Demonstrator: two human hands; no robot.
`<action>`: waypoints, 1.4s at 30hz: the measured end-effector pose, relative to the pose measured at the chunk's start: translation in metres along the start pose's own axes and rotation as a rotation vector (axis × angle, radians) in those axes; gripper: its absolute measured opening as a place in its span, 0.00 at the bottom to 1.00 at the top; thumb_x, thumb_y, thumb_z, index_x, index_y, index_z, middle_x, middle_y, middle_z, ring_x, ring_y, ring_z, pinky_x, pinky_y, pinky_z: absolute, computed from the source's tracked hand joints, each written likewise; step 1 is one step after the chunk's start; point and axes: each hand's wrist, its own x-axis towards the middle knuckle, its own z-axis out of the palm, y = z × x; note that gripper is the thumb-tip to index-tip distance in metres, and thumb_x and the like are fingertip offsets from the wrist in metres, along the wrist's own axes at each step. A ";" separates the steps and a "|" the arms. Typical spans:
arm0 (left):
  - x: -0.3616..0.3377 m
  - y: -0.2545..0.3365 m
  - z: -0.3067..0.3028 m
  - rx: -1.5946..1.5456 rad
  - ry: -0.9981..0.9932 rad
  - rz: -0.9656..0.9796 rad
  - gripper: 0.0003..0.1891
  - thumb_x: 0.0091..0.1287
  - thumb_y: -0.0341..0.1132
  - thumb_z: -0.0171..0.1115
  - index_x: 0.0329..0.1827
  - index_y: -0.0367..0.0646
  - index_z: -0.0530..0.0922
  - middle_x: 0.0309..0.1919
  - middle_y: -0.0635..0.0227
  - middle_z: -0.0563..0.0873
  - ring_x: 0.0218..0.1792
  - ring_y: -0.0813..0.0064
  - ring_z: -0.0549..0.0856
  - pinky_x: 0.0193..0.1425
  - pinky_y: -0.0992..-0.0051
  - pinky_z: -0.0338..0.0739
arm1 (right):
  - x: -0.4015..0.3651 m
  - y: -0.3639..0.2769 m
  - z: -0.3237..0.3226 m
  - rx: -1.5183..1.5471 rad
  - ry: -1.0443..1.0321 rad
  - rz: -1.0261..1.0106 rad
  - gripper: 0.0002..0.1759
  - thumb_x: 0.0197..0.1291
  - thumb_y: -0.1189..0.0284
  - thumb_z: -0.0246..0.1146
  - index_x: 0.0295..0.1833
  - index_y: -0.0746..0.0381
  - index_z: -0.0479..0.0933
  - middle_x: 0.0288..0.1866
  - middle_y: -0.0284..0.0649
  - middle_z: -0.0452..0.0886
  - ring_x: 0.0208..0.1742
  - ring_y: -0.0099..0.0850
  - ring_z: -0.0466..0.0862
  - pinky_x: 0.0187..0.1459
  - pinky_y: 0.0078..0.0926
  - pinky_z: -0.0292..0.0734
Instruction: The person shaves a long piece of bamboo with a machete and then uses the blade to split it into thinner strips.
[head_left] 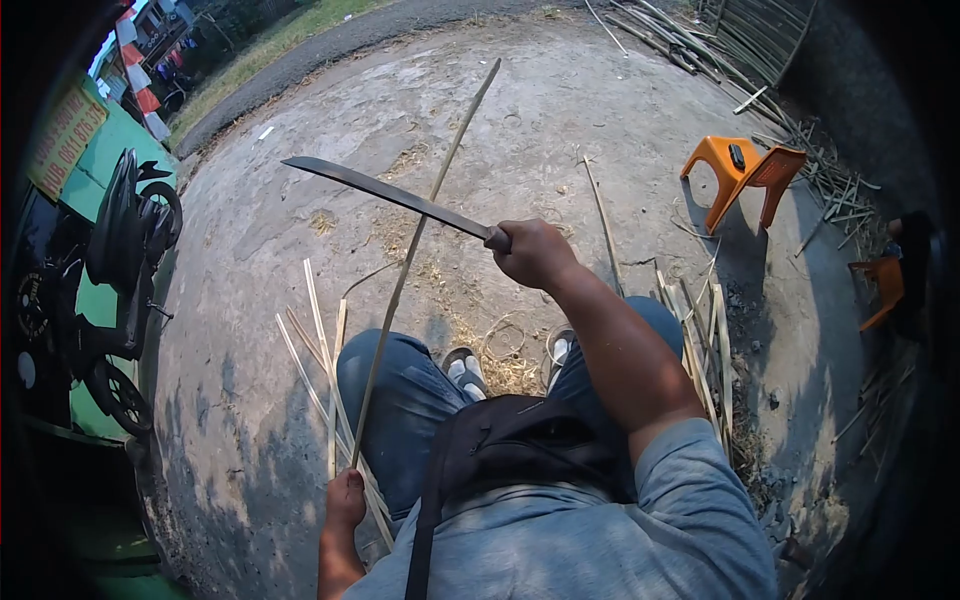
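While our left hand (346, 500) at seven o'clock gripped the strip (399, 290), which ran up toward twelve, our right hand (535, 252) clenched the machete (390, 193) crossing it, so we judged ourselves mid-shaving, needing next a shallow, steady stroke away from us.

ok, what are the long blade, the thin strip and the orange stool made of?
The long blade in the right hand: dark, dull metal, likely steel. The thin strip in the left hand: pale tan, slim, slightly bowed, likely split bamboo. The orange stool: glossy one-piece moulded shape, likely plastic.
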 end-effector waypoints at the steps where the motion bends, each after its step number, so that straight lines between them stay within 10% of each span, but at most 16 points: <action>1: 0.001 -0.004 0.000 -0.010 -0.005 0.003 0.41 0.79 0.72 0.43 0.30 0.36 0.74 0.19 0.58 0.75 0.24 0.63 0.77 0.32 0.59 0.71 | -0.005 -0.002 -0.001 -0.015 -0.020 -0.016 0.10 0.60 0.64 0.65 0.44 0.51 0.87 0.37 0.47 0.89 0.42 0.50 0.89 0.46 0.50 0.84; 10: -0.010 -0.020 -0.017 -0.190 -0.159 -0.083 0.40 0.77 0.74 0.43 0.28 0.41 0.77 0.20 0.72 0.75 0.24 0.76 0.75 0.30 0.70 0.68 | -0.028 -0.033 -0.015 -0.291 -0.235 -0.319 0.07 0.60 0.61 0.67 0.38 0.52 0.85 0.35 0.41 0.88 0.40 0.45 0.90 0.42 0.46 0.84; 18: -0.020 -0.001 -0.037 -0.041 -0.235 -0.212 0.50 0.70 0.84 0.28 0.23 0.42 0.75 0.17 0.70 0.75 0.22 0.74 0.77 0.28 0.69 0.68 | -0.007 -0.006 -0.017 -0.062 -0.176 0.166 0.12 0.62 0.65 0.66 0.50 0.48 0.88 0.45 0.43 0.90 0.48 0.46 0.90 0.52 0.45 0.85; 24: -0.020 -0.003 -0.031 -0.119 -0.243 -0.268 0.46 0.74 0.79 0.36 0.27 0.40 0.77 0.20 0.69 0.77 0.24 0.72 0.77 0.31 0.67 0.71 | -0.030 -0.030 0.005 -0.232 -0.317 -0.231 0.08 0.58 0.62 0.68 0.41 0.51 0.87 0.38 0.43 0.89 0.45 0.46 0.90 0.46 0.47 0.85; 35: -0.023 -0.011 -0.027 -0.134 -0.201 -0.260 0.43 0.77 0.75 0.38 0.27 0.41 0.78 0.20 0.70 0.77 0.25 0.74 0.77 0.32 0.68 0.70 | -0.011 -0.009 -0.005 -0.045 -0.250 0.063 0.12 0.62 0.63 0.65 0.47 0.51 0.88 0.45 0.45 0.90 0.49 0.48 0.89 0.52 0.47 0.84; 42: -0.022 -0.012 -0.019 -0.163 -0.173 -0.219 0.42 0.79 0.73 0.40 0.27 0.41 0.78 0.21 0.70 0.77 0.26 0.74 0.76 0.32 0.69 0.69 | -0.024 -0.023 -0.009 -0.203 -0.357 -0.135 0.08 0.60 0.64 0.66 0.43 0.51 0.87 0.39 0.44 0.89 0.46 0.47 0.89 0.47 0.48 0.84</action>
